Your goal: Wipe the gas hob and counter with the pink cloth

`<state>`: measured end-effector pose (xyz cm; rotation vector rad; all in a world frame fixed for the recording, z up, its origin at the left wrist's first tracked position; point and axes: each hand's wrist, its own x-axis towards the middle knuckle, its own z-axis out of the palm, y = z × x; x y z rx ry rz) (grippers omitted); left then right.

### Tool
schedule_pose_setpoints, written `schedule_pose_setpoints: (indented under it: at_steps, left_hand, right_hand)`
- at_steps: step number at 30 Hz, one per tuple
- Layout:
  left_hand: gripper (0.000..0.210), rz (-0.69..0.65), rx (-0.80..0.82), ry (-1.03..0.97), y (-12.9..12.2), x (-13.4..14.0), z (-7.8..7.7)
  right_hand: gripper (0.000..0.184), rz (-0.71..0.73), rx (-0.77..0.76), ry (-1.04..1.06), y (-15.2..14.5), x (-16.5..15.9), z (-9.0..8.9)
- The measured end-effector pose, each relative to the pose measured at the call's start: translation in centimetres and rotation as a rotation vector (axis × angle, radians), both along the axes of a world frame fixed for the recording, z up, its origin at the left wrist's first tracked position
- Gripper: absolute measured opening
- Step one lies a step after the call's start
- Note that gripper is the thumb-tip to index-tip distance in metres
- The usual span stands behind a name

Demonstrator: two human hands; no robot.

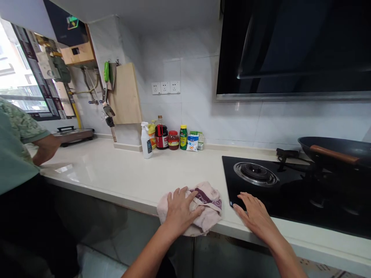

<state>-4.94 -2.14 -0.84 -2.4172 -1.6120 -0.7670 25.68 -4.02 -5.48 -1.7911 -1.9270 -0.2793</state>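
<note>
A crumpled pale pink towel (207, 226) with a purple patterned band lies at the counter's front edge, part of it hanging over. On top of it my left hand (180, 210) rests with spread fingers, palm down, not wrapped round the cloth. My right hand (255, 216) is open, its fingertips at the front left corner of the black glass cooktop (290, 200), with nothing held. Between the two hands a strip of white counter (124, 166) shows.
Along the wall stand a white spray bottle (146, 143), a dark sauce jug (161, 137), a red-lidded jar (173, 141) and a green bottle (183, 138). A wok (342, 148) sits at right, below the range hood (290, 50). A person (20, 143) stands at left.
</note>
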Motion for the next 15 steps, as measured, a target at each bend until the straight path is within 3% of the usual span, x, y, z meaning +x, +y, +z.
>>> schedule_pose_setpoints:
  at_steps: [4,9,12,15]
  left_hand:
    - [0.049,0.011,-0.030,0.056,3.2,-5.7,-0.1]
    - [0.048,0.053,-0.056,0.062,7.7,-13.1,1.0]
    - [0.049,0.125,-0.053,0.045,8.2,-15.5,1.4]
    - [0.051,0.235,-0.074,0.038,6.8,-15.9,1.1]
  right_hand:
    - [0.057,0.000,-0.006,0.008,-0.1,-0.1,0.0]
    - [0.056,0.008,0.006,0.031,-0.2,-0.4,0.0]
    - [0.055,0.014,0.022,0.045,-0.3,-0.6,0.2]
    - [0.056,0.022,0.010,0.053,-0.4,-0.8,0.4]
